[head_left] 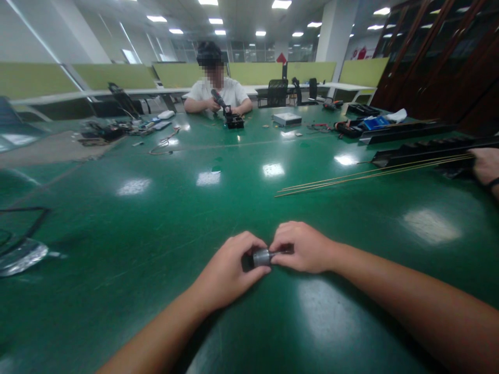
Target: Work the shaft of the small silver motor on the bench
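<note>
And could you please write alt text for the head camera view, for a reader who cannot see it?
The wearer's bare left hand and right hand hold a small silver-and-black cylindrical part between them over a glossy green table. Across the table, a person holds a dark object, and thin brass-coloured rods stretch in from the right.

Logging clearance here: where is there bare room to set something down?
Bare green tabletop lies between left hand and white box, and between right hand and thin rods. Crowded: far-left parts pile, and black channels by another person's hand at right.
</note>
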